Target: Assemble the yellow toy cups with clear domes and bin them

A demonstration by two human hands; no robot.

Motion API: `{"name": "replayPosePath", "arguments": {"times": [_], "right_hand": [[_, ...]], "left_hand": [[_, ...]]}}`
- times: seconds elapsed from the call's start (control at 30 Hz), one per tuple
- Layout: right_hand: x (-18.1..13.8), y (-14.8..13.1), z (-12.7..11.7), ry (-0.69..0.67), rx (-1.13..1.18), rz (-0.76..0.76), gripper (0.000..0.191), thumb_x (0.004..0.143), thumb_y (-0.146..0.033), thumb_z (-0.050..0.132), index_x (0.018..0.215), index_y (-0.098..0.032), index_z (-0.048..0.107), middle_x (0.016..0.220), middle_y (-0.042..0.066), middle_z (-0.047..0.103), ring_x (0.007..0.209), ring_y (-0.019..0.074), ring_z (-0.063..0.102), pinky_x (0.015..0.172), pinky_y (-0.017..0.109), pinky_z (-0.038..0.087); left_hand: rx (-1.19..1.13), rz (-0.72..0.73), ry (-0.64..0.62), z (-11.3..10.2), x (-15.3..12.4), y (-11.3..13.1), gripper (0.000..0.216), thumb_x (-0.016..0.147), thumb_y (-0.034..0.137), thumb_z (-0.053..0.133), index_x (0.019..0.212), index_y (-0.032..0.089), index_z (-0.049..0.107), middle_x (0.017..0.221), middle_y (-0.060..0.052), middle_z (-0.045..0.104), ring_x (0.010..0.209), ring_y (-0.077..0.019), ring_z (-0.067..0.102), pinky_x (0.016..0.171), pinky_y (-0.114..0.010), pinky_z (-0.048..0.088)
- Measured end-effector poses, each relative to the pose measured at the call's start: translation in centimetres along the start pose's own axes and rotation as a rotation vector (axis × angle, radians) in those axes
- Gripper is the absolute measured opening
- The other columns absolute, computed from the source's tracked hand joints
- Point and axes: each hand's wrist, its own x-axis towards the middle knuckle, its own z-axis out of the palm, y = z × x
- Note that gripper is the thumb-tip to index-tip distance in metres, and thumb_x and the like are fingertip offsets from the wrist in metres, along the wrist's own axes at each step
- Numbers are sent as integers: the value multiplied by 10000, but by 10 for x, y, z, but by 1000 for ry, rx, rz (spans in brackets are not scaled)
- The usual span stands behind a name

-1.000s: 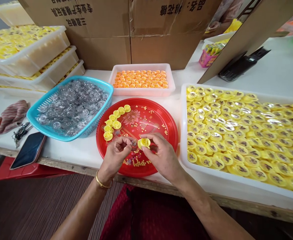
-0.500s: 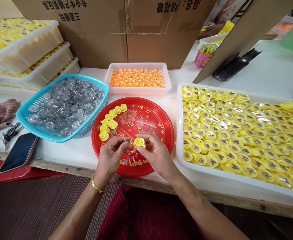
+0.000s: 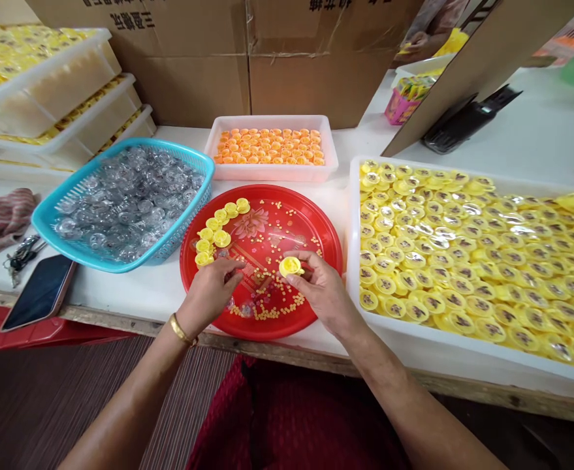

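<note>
My right hand (image 3: 323,287) pinches a small yellow toy cup (image 3: 290,266) between thumb and fingers, above the right half of a round red tray (image 3: 333,254). Over the tray's left half is my left hand (image 3: 213,286), its thumb and index finger a little apart and nothing visible between them. Several more yellow cups (image 3: 221,238) sit in a curved group along the tray's left side, just beyond my left hand. Tiny pale yellow pellets (image 3: 267,313) lie scattered over the tray's floral print.
Clear plastic pieces fill a blue basket (image 3: 162,251) at left. Behind stands a white tub (image 3: 271,173) of orange cups. At right, a wide white tub (image 3: 354,261) holds wrapped yellow pieces. Stacked tubs (image 3: 91,68), a phone (image 3: 39,290), keys (image 3: 22,254) and cardboard (image 3: 198,85) surround these.
My right hand has moved right with the yellow cup, now tipped more toward me. My left hand has drawn away leftward, and the small dark thing at its fingertips no longer shows.
</note>
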Motion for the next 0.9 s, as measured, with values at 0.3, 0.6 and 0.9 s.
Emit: {"name": "replayPosePath", "arguments": {"times": [0.3,0.6,0.9], "right_hand": [[-2,-9,-5,214,-28,-103,357,762,-312,683,1087,-207,577,996,37,648,873,191,641,796,304,531],[0,-1,-8,165,-149,-88,358,772,-281,628,1116,-197,572,1031,63,652,876,206,642,836,349,523],[0,16,1,76,-308,-93,287,819,-263,586,1100,-200,593,1104,77,633,1027,240,601,856,368,505]], "left_hand": [[315,456,-182,39,1,56,340,844,313,624,1171,221,624,1126,-105,576,1007,-250,575,824,-374,515],[295,508,-383,65,4,57,220,869,81,454,931,125,660,949,-149,626,822,-239,597,747,-375,491],[-156,226,-58,23,18,50,127,728,46,540,719,155,604,659,6,558,585,-113,495,565,-232,382]]}}
